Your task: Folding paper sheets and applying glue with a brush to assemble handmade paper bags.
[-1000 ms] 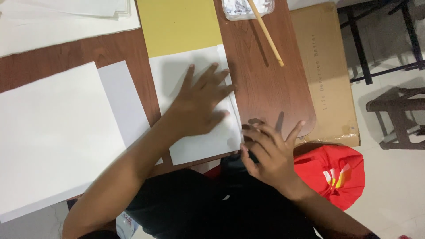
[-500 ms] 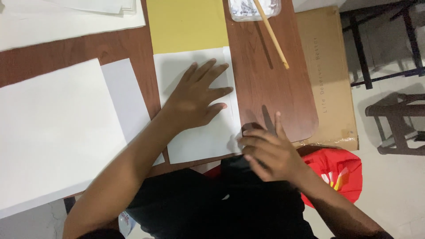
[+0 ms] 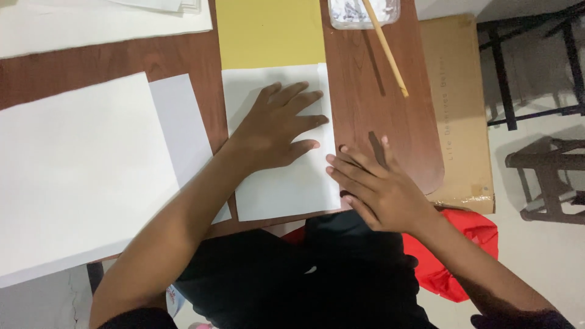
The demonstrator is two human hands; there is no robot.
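Pressing flat, the left hand (image 3: 277, 125) lies open-palmed on the white folded sheet (image 3: 280, 183) at the table's near edge — nothing clenched. At its four o'clock the right hand (image 3: 375, 189) runs fingertips along the sheet's right edge. The fold looks made; the yellow sheet (image 3: 268, 30) at twelve o'clock lies unfolded.

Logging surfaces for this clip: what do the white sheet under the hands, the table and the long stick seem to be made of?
White sheet: looks like matte paper, thin, flat, no shine. Table: reddish-brown wood grain with a smooth low sheen, possibly laminate rather than solid wood. Stick: pale tan and slender, probably wood or bamboo. The left hand presses the sheet flat; the right hand touches its edge.
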